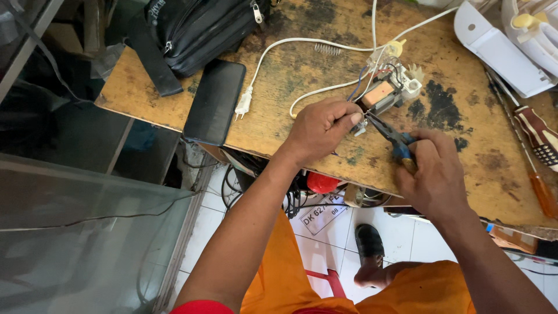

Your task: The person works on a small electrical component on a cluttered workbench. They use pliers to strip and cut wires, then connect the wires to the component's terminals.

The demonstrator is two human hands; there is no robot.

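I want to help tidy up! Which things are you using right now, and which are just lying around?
In use:
- left hand pinching a small white part
- right hand with blue-handled pliers
- small motor with copper-coloured coil
- white power cord

Lying about:
- flat black phone
- black zipped bag
- striped-handle screwdriver
- white plastic casing

- left hand: knuckles up, fingers curled, thumb and forefinger pinched together at its far tip.
- right hand: closed in a fist-like grip, just right of the left hand.
- both forearms bare, converging forward.
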